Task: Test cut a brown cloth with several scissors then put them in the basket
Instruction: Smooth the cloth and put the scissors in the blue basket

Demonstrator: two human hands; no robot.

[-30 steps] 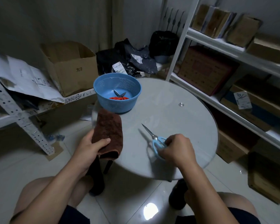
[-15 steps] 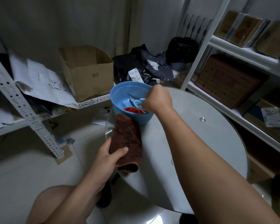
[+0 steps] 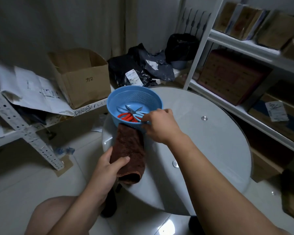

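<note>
Item one on my feed: a round glass table (image 3: 210, 150), grey-white, with small metal studs in its top. On it I count a blue basket (image 3: 120, 99), at its far left edge just beyond my right fingertips (image 3: 145, 118), and a folded brown cloth (image 3: 130, 150), lying under my left thumb (image 3: 124, 159), its far end touching the basket.

Open cardboard box (image 3: 82, 78) beside black bags (image 3: 139, 68).
</note>
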